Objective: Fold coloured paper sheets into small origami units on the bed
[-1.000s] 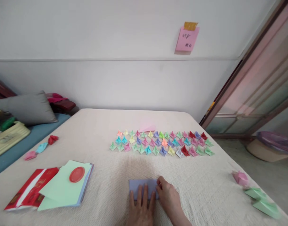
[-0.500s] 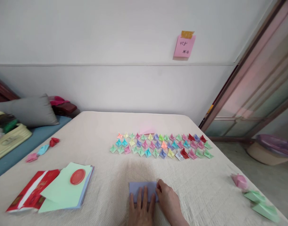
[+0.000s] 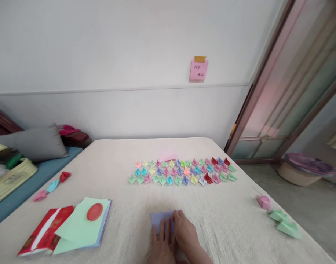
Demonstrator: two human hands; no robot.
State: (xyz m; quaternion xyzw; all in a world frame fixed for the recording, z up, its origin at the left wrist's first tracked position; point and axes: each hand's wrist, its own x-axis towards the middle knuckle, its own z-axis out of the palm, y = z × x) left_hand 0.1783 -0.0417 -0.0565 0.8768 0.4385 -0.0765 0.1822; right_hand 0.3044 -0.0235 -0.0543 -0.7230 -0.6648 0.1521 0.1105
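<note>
A purple sheet of paper (image 3: 158,219), with straight edges, lies on the cloth-covered table just in front of me. My left hand (image 3: 163,245) rests flat on its lower part, fingers spread over it. At the paper's right side my right hand (image 3: 186,231) is closed, its thumb and fingers pinched at the top right edge. The right hand hides that end of the sheet, so I cannot tell how it is folded there. Beyond the hands, small folded paper pieces (image 3: 178,180) in many colours stand in several rows.
On the left, a red packet (image 3: 51,225) lies partly under green paper sheets (image 3: 80,223), topped by a red round lid (image 3: 94,212). Three folded papers (image 3: 53,186) sit at the left edge. Pink (image 3: 264,202) and green folded papers (image 3: 289,228) lie near the right edge.
My right hand has moved left across the paper, and less purple shows on that side. The left hand stays pressed on the sheet. The view has turned slightly upward and to the right.
</note>
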